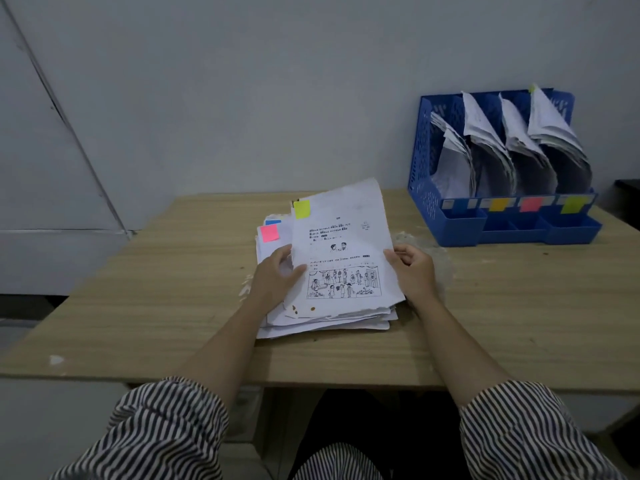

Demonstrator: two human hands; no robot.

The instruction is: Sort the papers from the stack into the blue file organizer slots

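Here two hands [277, 275] [412, 271] (one sheet [343, 244])

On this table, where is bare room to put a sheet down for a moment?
The wide bare patch of the table lies left of the paper stack, up to the left edge. A smaller one lies right of the right hand, in front of the blue file organizer. The middle is crowded by the stack and both hands.

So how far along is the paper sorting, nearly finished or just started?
Partway, it seems. Done: all four slots of the blue plastic file organizer already hold sheaves of paper. In hand: the left hand and right hand hold the top white worksheet with a yellow-green sticky tab. Left: the thick stack of white papers underneath, with pink and blue tabs showing.
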